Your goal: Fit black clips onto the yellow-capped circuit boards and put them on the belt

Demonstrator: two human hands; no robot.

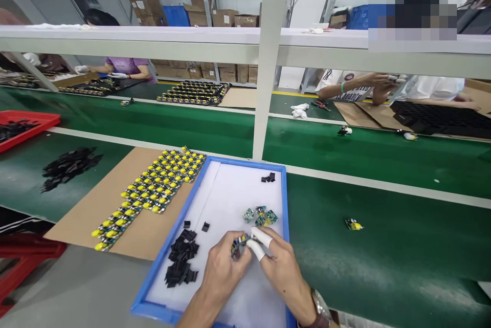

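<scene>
Over a blue-rimmed white tray (284,200) my left hand (222,266) and my right hand (278,264) meet, both pinched on one small circuit board (238,246) held between them. White finger cots cover two fingers of my right hand, and a watch sits on its wrist. A few loose green circuit boards (261,216) lie just beyond my fingers. A pile of small black parts (181,262) lies in the tray left of my left hand, with a few more black parts (268,178) near the tray's far edge.
Left of the tray, a cardboard sheet (118,179) carries rows of boards with yellow parts (153,190). One stray board (353,224) lies on the green belt to the right. Loose black parts (69,165) and a red bin (23,126) are far left. Other people work across the line.
</scene>
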